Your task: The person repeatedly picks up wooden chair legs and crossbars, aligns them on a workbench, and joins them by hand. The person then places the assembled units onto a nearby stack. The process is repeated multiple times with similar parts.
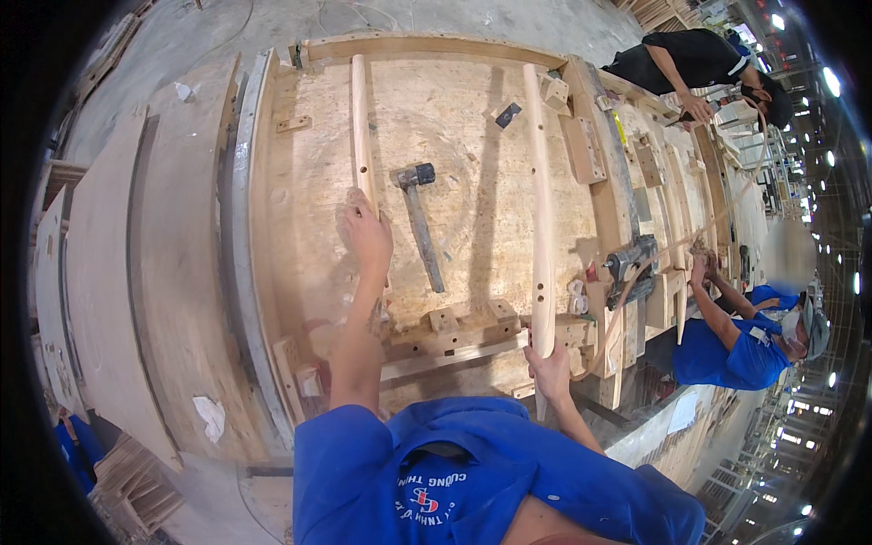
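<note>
Two long, pale wooden rails with small drilled holes lie lengthwise on a plywood work table. My left hand [368, 234] is closed round the left rail [360, 118], its fingers over the upper side; the hand hides part of the wood. The near end of the right rail [541, 209] is gripped in my right hand [549, 371], thumb and fingers on either side. Between the rails lies a mallet [421, 218] with a black head and a worn handle, touched by neither hand.
A wooden frame [427, 44] borders the table. Wooden blocks [443, 320] stand along its near side, and a metal clamp [631, 268] is at the right. A small black piece [508, 115] lies near the right rail. Two people [727, 341] work on the right. Boards [173, 245] lie left.
</note>
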`<state>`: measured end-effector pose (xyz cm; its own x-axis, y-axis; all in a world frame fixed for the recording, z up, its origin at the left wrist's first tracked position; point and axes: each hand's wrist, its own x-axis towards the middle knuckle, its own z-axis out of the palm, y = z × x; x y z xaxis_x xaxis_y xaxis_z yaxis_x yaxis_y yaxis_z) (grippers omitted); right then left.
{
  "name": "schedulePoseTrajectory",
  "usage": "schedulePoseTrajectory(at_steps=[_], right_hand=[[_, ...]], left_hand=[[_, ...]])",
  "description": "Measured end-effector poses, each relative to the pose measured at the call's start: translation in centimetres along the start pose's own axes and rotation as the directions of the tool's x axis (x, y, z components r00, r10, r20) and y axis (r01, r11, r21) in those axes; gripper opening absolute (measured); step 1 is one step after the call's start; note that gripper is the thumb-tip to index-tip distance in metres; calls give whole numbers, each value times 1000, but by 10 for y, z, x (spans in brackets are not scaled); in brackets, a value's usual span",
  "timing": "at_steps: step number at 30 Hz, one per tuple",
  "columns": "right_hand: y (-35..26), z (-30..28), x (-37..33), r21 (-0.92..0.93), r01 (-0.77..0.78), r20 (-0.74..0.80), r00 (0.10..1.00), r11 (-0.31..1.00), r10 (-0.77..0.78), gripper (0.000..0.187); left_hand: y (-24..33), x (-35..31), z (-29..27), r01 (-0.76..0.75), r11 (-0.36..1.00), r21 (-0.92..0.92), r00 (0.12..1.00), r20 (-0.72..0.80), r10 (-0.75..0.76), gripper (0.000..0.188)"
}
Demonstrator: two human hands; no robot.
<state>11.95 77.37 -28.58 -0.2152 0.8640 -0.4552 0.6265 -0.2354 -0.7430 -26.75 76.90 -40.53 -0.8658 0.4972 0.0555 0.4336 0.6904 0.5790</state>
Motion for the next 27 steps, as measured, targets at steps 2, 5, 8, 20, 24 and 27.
schedulePoseTrajectory(at_steps=[2, 5, 8, 20, 24, 27], right_hand=[[7, -2, -12, -22, -48, 6, 999, 999, 49, 28], [1, -8, -26, -98, 5, 48, 999, 995, 0, 32], [23, -20, -45, -222, -12, 22, 1000, 975, 17, 40], [92, -32, -74, -389, 73, -74, 991, 918, -110, 48], [99, -39, -67, -347, 49, -72, 994, 937, -79, 49], [101, -44, -62, -301, 67, -117, 987, 951, -106, 46]], left_hand=[[4, -6, -5, 2, 1000, -31, 1000, 4, -2, 67], [-25, -13, -3, -126, 978, 167, 953, -253, 166, 63], [-15, -39, -35, -208, 976, -67, 951, -248, 185, 47], [-23, -283, -72, 0, 936, -352, 623, 732, 275, 34], [-7, -286, -66, -33, 918, -395, 625, 708, 327, 34], [14, -261, -56, -66, 907, -416, 805, 515, 295, 31]])
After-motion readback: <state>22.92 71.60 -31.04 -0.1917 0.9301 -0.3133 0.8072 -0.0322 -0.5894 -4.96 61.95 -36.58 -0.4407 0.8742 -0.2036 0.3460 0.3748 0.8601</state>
